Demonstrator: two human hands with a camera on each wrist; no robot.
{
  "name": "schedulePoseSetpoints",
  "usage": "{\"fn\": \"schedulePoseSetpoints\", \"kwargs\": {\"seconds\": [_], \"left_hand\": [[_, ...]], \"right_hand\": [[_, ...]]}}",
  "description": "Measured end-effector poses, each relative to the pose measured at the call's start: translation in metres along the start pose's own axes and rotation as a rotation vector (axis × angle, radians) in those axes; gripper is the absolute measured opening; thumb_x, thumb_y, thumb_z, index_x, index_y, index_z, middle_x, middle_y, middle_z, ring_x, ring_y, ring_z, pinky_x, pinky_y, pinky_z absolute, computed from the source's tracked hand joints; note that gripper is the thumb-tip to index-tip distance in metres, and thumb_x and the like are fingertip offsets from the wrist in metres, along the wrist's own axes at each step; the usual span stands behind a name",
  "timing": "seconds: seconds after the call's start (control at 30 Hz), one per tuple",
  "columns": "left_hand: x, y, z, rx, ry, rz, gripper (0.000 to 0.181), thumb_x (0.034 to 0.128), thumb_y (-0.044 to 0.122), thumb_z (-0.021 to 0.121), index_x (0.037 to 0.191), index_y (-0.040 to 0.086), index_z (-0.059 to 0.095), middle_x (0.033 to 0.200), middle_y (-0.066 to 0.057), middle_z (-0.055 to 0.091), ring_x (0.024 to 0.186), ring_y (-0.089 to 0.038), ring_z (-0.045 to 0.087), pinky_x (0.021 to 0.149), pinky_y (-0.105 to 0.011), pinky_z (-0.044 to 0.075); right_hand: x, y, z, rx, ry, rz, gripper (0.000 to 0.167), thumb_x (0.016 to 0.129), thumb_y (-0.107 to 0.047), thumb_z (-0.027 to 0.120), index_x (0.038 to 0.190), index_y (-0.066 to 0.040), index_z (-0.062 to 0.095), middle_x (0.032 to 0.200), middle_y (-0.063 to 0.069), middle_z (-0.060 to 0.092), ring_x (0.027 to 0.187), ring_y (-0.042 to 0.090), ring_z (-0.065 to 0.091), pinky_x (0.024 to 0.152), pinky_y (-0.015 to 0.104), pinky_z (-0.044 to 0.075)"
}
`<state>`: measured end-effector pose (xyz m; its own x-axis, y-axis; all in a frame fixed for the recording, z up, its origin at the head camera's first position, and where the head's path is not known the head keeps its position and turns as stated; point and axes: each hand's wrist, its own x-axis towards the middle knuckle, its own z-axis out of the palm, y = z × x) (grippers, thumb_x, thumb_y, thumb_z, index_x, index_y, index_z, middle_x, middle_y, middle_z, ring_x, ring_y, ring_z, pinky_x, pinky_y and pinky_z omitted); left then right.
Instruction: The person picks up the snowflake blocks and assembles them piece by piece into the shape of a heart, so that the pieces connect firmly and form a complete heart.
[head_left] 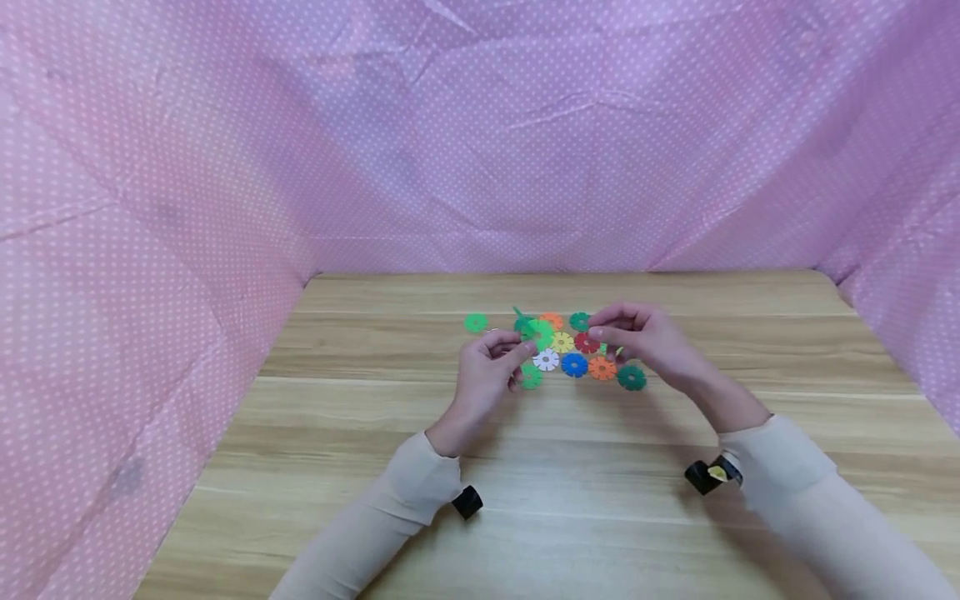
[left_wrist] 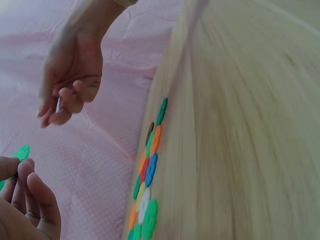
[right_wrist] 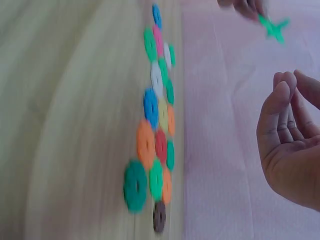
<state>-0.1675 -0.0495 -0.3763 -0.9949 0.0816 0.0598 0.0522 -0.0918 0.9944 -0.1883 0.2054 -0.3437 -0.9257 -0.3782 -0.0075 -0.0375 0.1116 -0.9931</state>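
My left hand pinches a light green notched disc between thumb and fingers, raised above the table. In the right wrist view the held green piece looks like a cross, as of discs slotted together; blur hides the joint. Across from it, my right hand hovers with loosely bent fingers over the right side of the discs. Nothing shows between its thumb and fingertips. Below lie a blue disc, a white disc, a red disc and a dark green disc.
More flat notched discs lie close together, among them an orange disc, a yellow disc and a brown disc. They rest on a wood-grain table. Pink dotted cloth hangs behind and at both sides.
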Motion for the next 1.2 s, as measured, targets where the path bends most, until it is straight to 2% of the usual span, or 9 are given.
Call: {"fn": "schedulePoseSetpoints", "kwargs": {"seconds": [0.13, 0.2, 0.33, 0.47, 0.57, 0.73, 0.87, 1.2], "left_hand": [[0.000, 0.001, -0.011, -0.015, 0.035, -0.007, 0.019, 0.0901, 0.009, 0.077, 0.103, -0.002, 0.070, 0.081, -0.011, 0.068, 0.055, -0.016, 0.055, 0.047, -0.023, 0.047], [0.000, 0.001, -0.016, -0.015, 0.049, -0.002, 0.019, 0.0902, 0.009, 0.077, 0.104, -0.002, 0.070, 0.083, -0.010, 0.069, 0.055, -0.015, 0.056, 0.047, -0.023, 0.047], [-0.001, 0.004, -0.023, -0.004, 0.081, 0.006, 0.021, 0.0908, 0.007, 0.075, 0.108, -0.004, 0.069, 0.085, -0.007, 0.071, 0.054, -0.013, 0.055, 0.046, -0.022, 0.047], [0.001, 0.003, -0.026, -0.005, 0.105, 0.007, 0.020, 0.0910, 0.005, 0.074, 0.107, -0.006, 0.068, 0.085, -0.009, 0.073, 0.052, -0.012, 0.054, 0.045, -0.022, 0.047], [0.004, 0.000, -0.028, -0.009, 0.106, 0.014, 0.020, 0.0912, 0.006, 0.075, 0.106, -0.005, 0.069, 0.087, -0.015, 0.073, 0.050, -0.012, 0.053, 0.044, -0.022, 0.046], [0.005, 0.000, -0.029, 0.010, 0.102, 0.012, 0.020, 0.0917, 0.008, 0.075, 0.107, -0.004, 0.069, 0.092, -0.023, 0.072, 0.051, -0.016, 0.055, 0.044, -0.022, 0.047], [0.006, 0.001, -0.030, 0.008, 0.094, 0.021, 0.021, 0.0915, 0.010, 0.076, 0.106, -0.004, 0.068, 0.092, -0.020, 0.073, 0.052, -0.016, 0.053, 0.045, -0.023, 0.046], [0.008, -0.001, -0.026, 0.014, 0.079, 0.061, 0.015, 0.0922, 0.007, 0.074, 0.102, -0.003, 0.069, 0.086, -0.010, 0.074, 0.052, -0.015, 0.052, 0.044, -0.023, 0.046]], "right_hand": [[0.000, 0.006, -0.022, -0.043, 0.034, 0.009, 0.019, 0.098, -0.011, 0.068, 0.112, 0.001, 0.065, 0.091, 0.003, 0.071, 0.069, 0.017, 0.061, 0.061, 0.028, 0.055], [-0.001, 0.011, -0.030, -0.090, 0.049, 0.028, 0.023, 0.098, -0.013, 0.068, 0.113, 0.004, 0.063, 0.091, 0.004, 0.071, 0.071, 0.017, 0.062, 0.062, 0.030, 0.056], [-0.005, 0.023, -0.042, -0.219, 0.075, 0.112, 0.035, 0.097, -0.018, 0.070, 0.118, 0.008, 0.062, 0.093, 0.013, 0.069, 0.073, 0.020, 0.062, 0.065, 0.034, 0.056], [-0.009, 0.040, -0.049, -0.363, 0.064, 0.155, 0.030, 0.095, -0.015, 0.072, 0.115, 0.007, 0.065, 0.089, 0.016, 0.066, 0.066, 0.018, 0.057, 0.058, 0.029, 0.052], [-0.014, 0.051, -0.051, -0.517, 0.052, 0.121, 0.027, 0.092, -0.014, 0.075, 0.108, 0.006, 0.067, 0.084, 0.010, 0.064, 0.065, 0.016, 0.054, 0.054, 0.025, 0.047], [-0.018, 0.060, -0.050, -0.705, 0.026, 0.087, 0.038, 0.085, -0.022, 0.083, 0.109, 0.003, 0.068, 0.082, 0.004, 0.062, 0.074, 0.019, 0.054, 0.059, 0.027, 0.045], [-0.019, 0.062, -0.049, -0.749, 0.001, 0.093, 0.041, 0.084, -0.023, 0.084, 0.112, 0.001, 0.068, 0.082, 0.003, 0.061, 0.076, 0.020, 0.053, 0.062, 0.029, 0.045], [-0.018, 0.059, -0.043, -0.737, 0.016, 0.129, 0.027, 0.087, -0.016, 0.080, 0.106, -0.002, 0.066, 0.086, 0.006, 0.061, 0.079, 0.022, 0.053, 0.066, 0.033, 0.046]]}}
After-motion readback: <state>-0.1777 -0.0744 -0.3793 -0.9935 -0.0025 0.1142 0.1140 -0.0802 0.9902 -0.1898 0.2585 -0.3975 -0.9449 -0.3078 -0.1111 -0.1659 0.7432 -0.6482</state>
